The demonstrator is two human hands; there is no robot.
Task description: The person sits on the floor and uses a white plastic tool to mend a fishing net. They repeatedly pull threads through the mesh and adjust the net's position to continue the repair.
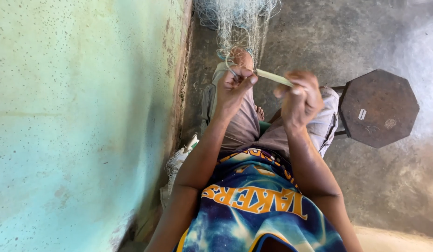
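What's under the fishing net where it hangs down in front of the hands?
The fishing net drapes over the raised knee, just beyond the left hand. Concrete floor shows through the mesh. The lower leg beneath the net is covered, so nothing more can be told.

Fine thread netting, matt wooden stool, rough concrete floor.

— What do the hands hold?
— The left hand pinches the fishing net over the knee; the right hand grips a pale netting needle.
— Nearby?
— An octagonal wooden stool on the concrete floor, a turquoise wall opposite.
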